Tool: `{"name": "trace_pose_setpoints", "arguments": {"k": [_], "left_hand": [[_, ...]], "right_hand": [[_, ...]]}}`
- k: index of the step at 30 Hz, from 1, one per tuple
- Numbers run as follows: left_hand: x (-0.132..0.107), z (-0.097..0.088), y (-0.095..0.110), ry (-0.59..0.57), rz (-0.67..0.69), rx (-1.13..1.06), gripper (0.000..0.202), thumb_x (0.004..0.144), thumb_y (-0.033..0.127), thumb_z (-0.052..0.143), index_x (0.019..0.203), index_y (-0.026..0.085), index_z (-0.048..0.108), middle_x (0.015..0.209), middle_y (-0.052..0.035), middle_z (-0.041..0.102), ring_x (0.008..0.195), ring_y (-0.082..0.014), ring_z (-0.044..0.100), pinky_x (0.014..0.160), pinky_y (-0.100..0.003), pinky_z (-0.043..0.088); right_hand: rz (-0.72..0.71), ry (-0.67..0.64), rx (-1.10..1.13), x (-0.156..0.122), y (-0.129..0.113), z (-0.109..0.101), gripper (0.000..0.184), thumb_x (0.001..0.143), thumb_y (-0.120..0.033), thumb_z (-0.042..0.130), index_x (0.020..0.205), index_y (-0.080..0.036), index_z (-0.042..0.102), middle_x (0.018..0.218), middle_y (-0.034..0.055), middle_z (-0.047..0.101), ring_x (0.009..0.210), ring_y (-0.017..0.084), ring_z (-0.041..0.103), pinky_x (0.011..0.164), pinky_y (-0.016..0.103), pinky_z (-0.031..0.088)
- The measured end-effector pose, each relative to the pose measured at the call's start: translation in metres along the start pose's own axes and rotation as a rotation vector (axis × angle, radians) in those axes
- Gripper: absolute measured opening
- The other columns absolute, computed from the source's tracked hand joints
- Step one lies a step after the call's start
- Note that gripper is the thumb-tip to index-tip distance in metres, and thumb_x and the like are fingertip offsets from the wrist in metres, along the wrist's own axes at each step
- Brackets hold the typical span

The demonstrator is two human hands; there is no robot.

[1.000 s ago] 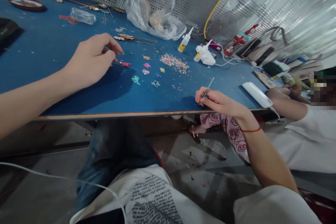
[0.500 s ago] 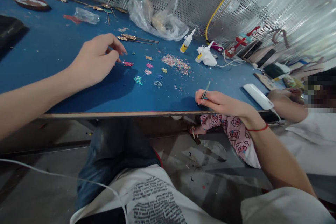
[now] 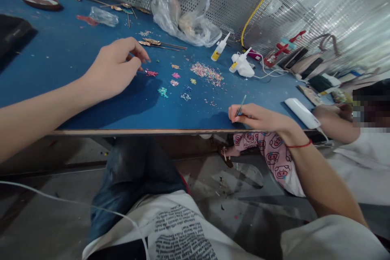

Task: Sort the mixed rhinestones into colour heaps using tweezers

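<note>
Tiny sequin flakes (image 3: 207, 74) lying in small sorted clusters of pink, teal, blue and yellow across a blue-topped workbench (image 3: 45, 57), with a larger mixed heap sitting toward the back. Left hand (image 3: 112, 69) curling almost closed, fingertips pinching a thin tool (image 3: 132, 55) that is mostly hidden by the fingers, its far end reaching just beside the pink cluster (image 3: 151, 73). Right hand (image 3: 258, 117) closing around slim metal tweezers (image 3: 240, 105), the shaft angling up past the fingers, with no flake visible in their grip, the hand resting near the bench's front edge. Flakes appearing feather-light, thin and fragile, probably skittering at the slightest brush of a sleeve, so likely handling best by one edge with a fine tip rather than with bare fingers. Gold-coloured pins (image 3: 161, 44) lying just behind the left hand, two glue bottles (image 3: 219, 47) standing beyond the heap, and a clear plastic bag (image 3: 185, 22) slumping against a perforated metal screen (image 3: 304, 8). Co-worker's hand (image 3: 332, 110) working at the right, beside a white plastic device (image 3: 301, 113), with a pig-print trouser leg (image 3: 276, 146) showing below the bench.
</note>
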State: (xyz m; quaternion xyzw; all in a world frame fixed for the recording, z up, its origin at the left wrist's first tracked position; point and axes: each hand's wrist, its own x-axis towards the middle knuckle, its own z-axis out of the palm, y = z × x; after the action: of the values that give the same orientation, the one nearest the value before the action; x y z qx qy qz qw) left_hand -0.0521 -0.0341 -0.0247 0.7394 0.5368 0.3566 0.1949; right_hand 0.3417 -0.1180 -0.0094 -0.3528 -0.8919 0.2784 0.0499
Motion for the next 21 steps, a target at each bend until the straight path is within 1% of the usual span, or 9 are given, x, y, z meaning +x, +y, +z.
{"name": "trace_pose_setpoints", "arguments": {"k": [6, 12, 17, 21], "left_hand": [[0.0005, 0.0008, -0.0039, -0.012, 0.004, 0.002, 0.030, 0.091, 0.016, 0.044, 0.108, 0.019, 0.069, 0.099, 0.0004, 0.067, 0.087, -0.0136, 0.066, 0.100, -0.037, 0.053], [0.0006, 0.0013, -0.0033, 0.003, -0.003, -0.004, 0.030, 0.090, 0.015, 0.045, 0.105, 0.020, 0.069, 0.093, 0.0020, 0.066, 0.083, -0.0124, 0.066, 0.097, -0.036, 0.054], [0.0004, -0.0003, -0.0019, -0.002, 0.006, 0.007, 0.030, 0.089, 0.015, 0.044, 0.104, 0.019, 0.069, 0.092, 0.0026, 0.066, 0.083, -0.0125, 0.066, 0.098, -0.038, 0.054], [0.0005, -0.0002, -0.0024, -0.004, 0.011, 0.003, 0.030, 0.089, 0.017, 0.044, 0.105, 0.019, 0.069, 0.094, 0.0024, 0.067, 0.084, -0.0125, 0.067, 0.098, -0.038, 0.054]], "right_hand": [[-0.001, -0.026, 0.005, 0.0021, -0.0005, -0.0027, 0.029, 0.109, -0.038, 0.042, 0.086, -0.022, 0.049, 0.079, -0.0014, 0.057, 0.068, 0.012, 0.051, 0.068, 0.024, 0.042], [0.023, 0.015, 0.040, -0.0013, -0.0003, -0.0001, 0.032, 0.109, -0.043, 0.043, 0.086, -0.021, 0.051, 0.080, -0.0010, 0.057, 0.070, 0.012, 0.051, 0.069, 0.025, 0.042], [0.010, 0.087, 0.116, -0.0041, 0.0032, 0.0029, 0.029, 0.109, -0.044, 0.045, 0.093, -0.021, 0.055, 0.086, 0.0005, 0.057, 0.077, 0.014, 0.053, 0.074, 0.026, 0.043], [0.018, 0.058, 0.170, -0.0044, 0.0013, 0.0009, 0.030, 0.109, -0.044, 0.044, 0.094, -0.021, 0.056, 0.089, 0.0018, 0.057, 0.079, 0.015, 0.053, 0.075, 0.027, 0.043]]}}
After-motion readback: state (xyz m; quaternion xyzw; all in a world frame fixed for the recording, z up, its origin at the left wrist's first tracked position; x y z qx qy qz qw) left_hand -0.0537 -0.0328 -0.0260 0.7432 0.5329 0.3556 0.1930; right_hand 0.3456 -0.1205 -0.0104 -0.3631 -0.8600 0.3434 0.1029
